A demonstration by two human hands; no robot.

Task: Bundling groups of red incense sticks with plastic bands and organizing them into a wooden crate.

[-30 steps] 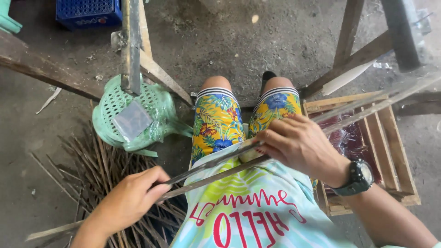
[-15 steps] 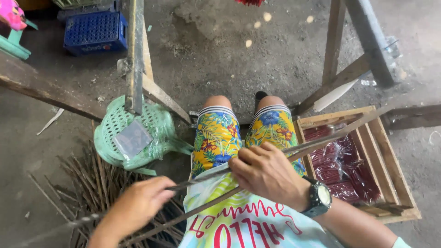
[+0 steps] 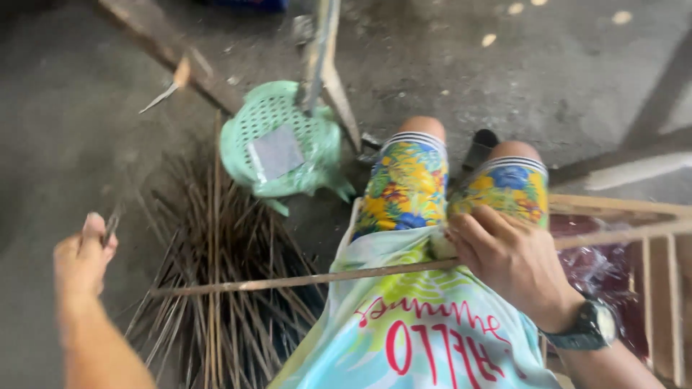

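Head view: right hand (image 3: pixel 515 263) fingers clamp long thin brown bamboo strip (image 3: pixel 303 279) (keep steady on lap); left hand (image 3: pixel 83 252) pinches a blurred sliver.

Soft, even daylight fills the view, bright enough to show colours clearly, with small sun spots on the concrete floor (image 3: pixel 548 65) at the top. Shadows are faint and diffuse. Motion blur smears the whole frame, strongest on the left hand (image 3: pixel 83 252) and the pile of sticks (image 3: pixel 216 288); the right hand (image 3: pixel 512 263) is only slightly sharper. No glare
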